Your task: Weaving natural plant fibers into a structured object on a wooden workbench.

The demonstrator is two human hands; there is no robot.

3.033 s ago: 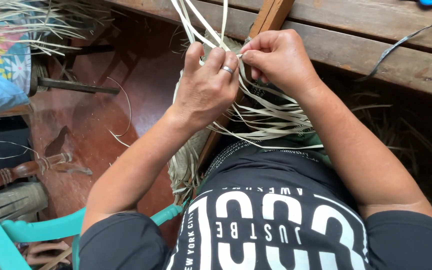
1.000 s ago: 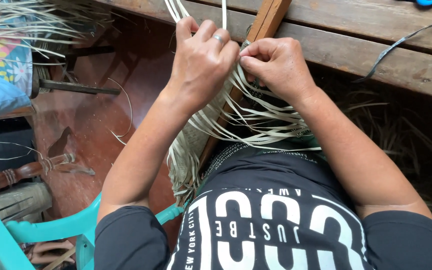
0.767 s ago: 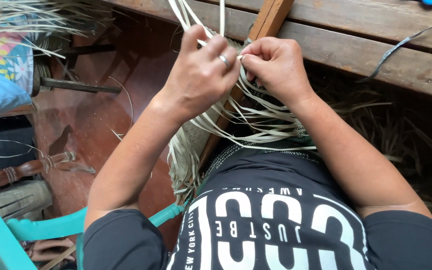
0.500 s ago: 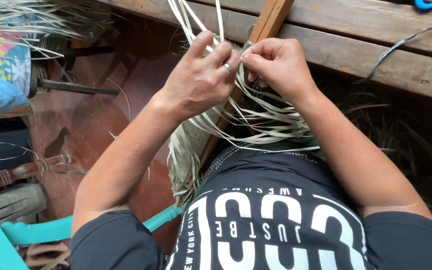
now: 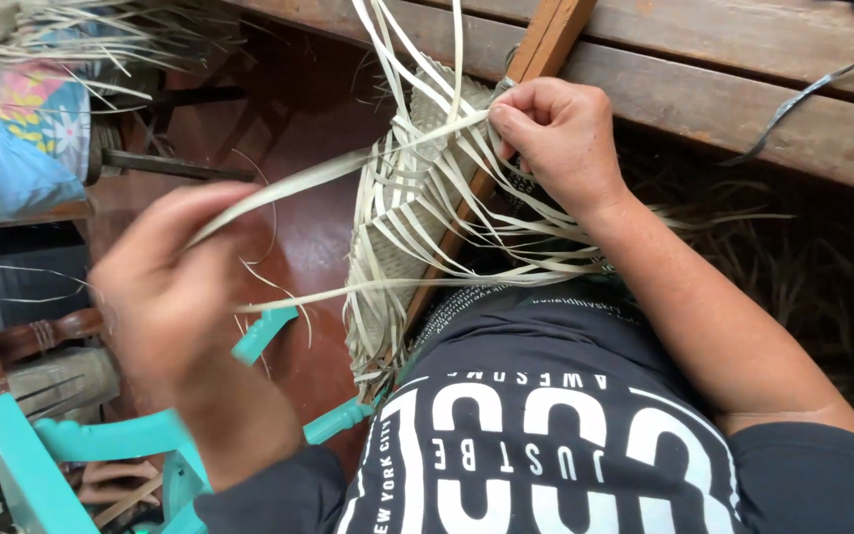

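Observation:
A half-woven piece of pale straw with many loose strips hangs against a slanted wooden bar in front of me. My right hand pinches the weave at its top edge beside the bar. Far out to the left, my left hand is blurred and grips one long straw strip that stretches taut from the weave to its fingers.
A wooden bench runs across the top. A turquoise chair is at the lower left above a red-brown floor. Loose straw and a flowered cloth lie at the upper left. Dry straw is piled at the right.
My left hand has left the weave and swung far to the left and down, drawing one strip out long. My right hand stays pinched at the weave's top.

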